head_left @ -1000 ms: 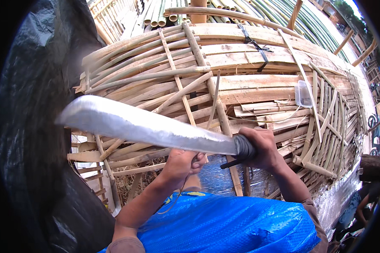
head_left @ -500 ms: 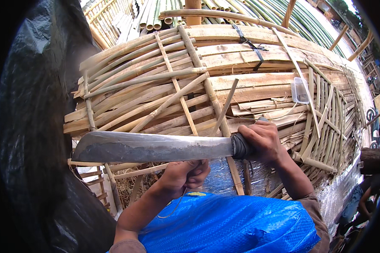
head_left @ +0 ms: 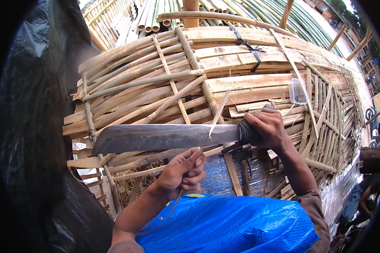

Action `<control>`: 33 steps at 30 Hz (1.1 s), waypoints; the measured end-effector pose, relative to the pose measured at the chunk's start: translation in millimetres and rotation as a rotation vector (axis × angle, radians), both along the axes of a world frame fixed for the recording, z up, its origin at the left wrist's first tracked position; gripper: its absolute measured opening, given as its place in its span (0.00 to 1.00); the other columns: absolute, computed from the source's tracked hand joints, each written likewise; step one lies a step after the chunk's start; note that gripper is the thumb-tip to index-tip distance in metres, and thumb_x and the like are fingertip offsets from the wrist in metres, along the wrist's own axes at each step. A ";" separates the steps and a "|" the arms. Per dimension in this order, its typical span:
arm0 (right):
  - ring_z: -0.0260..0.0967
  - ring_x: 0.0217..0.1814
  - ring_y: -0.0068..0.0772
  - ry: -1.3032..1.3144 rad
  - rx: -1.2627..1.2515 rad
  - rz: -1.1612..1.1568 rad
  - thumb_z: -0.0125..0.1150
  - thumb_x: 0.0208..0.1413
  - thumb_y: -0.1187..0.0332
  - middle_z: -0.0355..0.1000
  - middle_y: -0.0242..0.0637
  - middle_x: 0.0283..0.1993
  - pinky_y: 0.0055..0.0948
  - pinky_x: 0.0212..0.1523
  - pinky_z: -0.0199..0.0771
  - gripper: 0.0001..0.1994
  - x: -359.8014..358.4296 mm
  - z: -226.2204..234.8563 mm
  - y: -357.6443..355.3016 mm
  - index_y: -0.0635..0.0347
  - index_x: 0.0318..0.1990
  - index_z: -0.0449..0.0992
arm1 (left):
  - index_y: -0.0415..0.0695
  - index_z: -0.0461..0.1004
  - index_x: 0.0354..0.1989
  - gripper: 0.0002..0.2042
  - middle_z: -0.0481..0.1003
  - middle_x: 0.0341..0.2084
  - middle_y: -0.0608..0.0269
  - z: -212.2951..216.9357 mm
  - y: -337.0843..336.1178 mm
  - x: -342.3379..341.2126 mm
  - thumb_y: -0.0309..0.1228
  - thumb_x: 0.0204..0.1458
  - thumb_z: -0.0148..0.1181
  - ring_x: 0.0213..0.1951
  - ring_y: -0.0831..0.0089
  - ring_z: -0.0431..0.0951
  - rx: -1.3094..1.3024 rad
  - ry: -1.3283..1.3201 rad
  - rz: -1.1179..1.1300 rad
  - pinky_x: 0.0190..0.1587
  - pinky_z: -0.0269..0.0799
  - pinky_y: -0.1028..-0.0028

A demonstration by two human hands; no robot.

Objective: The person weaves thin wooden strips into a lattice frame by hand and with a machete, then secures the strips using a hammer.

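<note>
Right hand (head_left: 266, 128) has its fingers wrapped tight round the dark handle of a big knife (head_left: 164, 138), blade lying flat and level, pointing off to the person's left; left hand (head_left: 182, 172) sits just under the blade with its fingers pinched together on a thin bamboo sliver (head_left: 218, 110) that runs up past the blade's edge, with its top end leaning to the right.

Looks like the sliver is being shaved or split against the blade, so I'd say keep the knife steady and let the left hand do the feeding; keep those knuckles below and behind the edge, they look pretty close to it right now; go shallow so the strip thins evenly instead of snapping.

All this happens over a blue plastic sheet (head_left: 236, 225) on the lap, right against a stack of bamboo strips (head_left: 249, 55); a small clear plastic box (head_left: 298, 91) sits on the stack near its right edge.
</note>
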State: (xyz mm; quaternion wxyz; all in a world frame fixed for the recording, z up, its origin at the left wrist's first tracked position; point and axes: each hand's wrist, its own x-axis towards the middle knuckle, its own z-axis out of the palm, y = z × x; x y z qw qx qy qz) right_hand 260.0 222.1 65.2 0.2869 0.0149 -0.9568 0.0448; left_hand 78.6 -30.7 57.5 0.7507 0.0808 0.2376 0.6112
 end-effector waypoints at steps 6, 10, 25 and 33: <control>0.73 0.23 0.36 -0.008 0.051 -0.048 0.73 0.33 0.64 0.72 0.31 0.25 0.33 0.27 0.69 0.29 4.0 9.9 19.9 0.55 0.49 0.74 | 0.46 0.62 0.35 0.13 0.55 0.21 0.71 -3.9 -2.9 -2.5 0.40 0.69 0.44 0.18 0.86 0.52 0.038 0.094 -0.030 0.14 0.44 0.86; 0.74 0.24 0.39 -0.009 0.067 -0.072 0.74 0.34 0.65 0.74 0.33 0.27 0.34 0.28 0.71 0.28 4.4 14.3 36.6 0.54 0.49 0.74 | 0.46 0.62 0.36 0.12 0.55 0.22 0.71 -3.0 -2.1 -2.5 0.40 0.69 0.44 0.18 0.85 0.52 0.015 0.130 0.005 0.14 0.44 0.86; 0.64 0.32 0.20 0.043 -0.915 -0.490 0.66 0.42 0.75 0.68 0.28 0.30 0.23 0.36 0.67 0.15 21.4 1.1 35.9 0.61 0.40 0.74 | 0.45 0.67 0.39 0.10 0.64 0.23 0.71 -13.7 13.8 3.8 0.39 0.68 0.49 0.18 0.86 0.61 -0.223 0.590 0.316 0.14 0.53 0.86; 0.79 0.34 0.47 -0.179 -0.537 -0.259 0.76 0.35 0.69 0.78 0.46 0.32 0.38 0.34 0.78 0.25 14.6 7.4 -38.1 0.55 0.46 0.74 | 0.43 0.68 0.40 0.11 0.64 0.20 0.73 -15.6 15.6 5.2 0.37 0.69 0.48 0.19 0.87 0.62 -0.240 0.734 0.304 0.17 0.56 0.83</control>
